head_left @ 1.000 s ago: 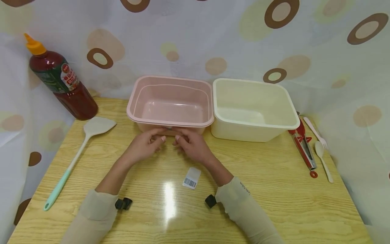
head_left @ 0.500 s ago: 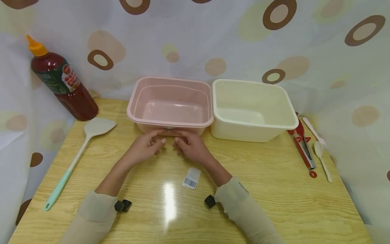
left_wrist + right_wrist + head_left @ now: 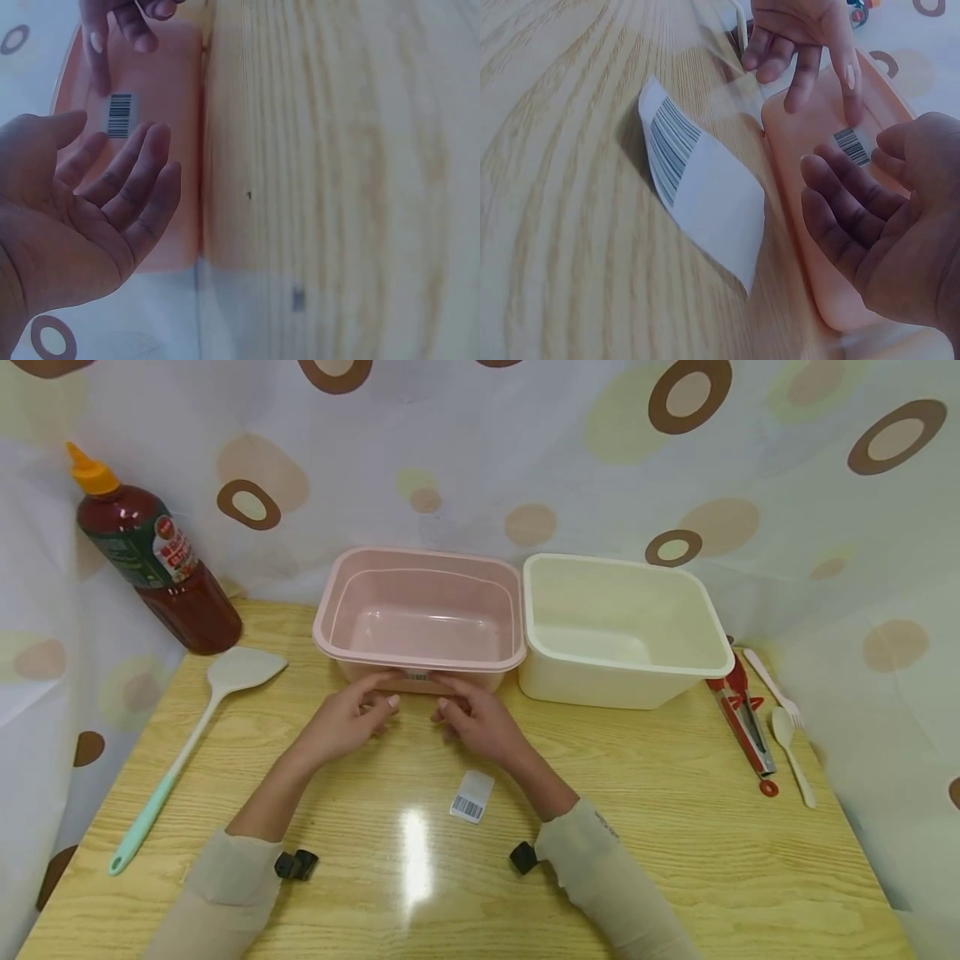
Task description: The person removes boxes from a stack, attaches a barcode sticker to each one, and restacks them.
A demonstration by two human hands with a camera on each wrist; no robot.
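Observation:
A pink plastic bin (image 3: pixel 423 583) stands against the back cloth. On its front wall sits a small barcode sticker (image 3: pixel 119 116). My left hand (image 3: pixel 347 720) has its index fingertip on the wall just left of the sticker, its other fingers loosely bent. From the right, my right hand (image 3: pixel 482 720) touches the wall beside the sticker's other end with its index finger. Nothing is held in either palm in the wrist views. Nearer me, a loose white label (image 3: pixel 705 191) with a barcode lies on the table, slightly curled.
Right beside the pink bin stands a cream bin (image 3: pixel 600 685). Red-handled tongs (image 3: pixel 742 727), a pink fork (image 3: pixel 772 687) and a cream spoon (image 3: pixel 787 735) lie at the far right. On the left are a sauce bottle (image 3: pixel 161 556) and a spatula with a mint handle (image 3: pixel 180 760).
Both hands have drawn slightly apart along the pink bin's front wall, so more of the barcode sticker shows between the index fingertips. The bins have stayed in place.

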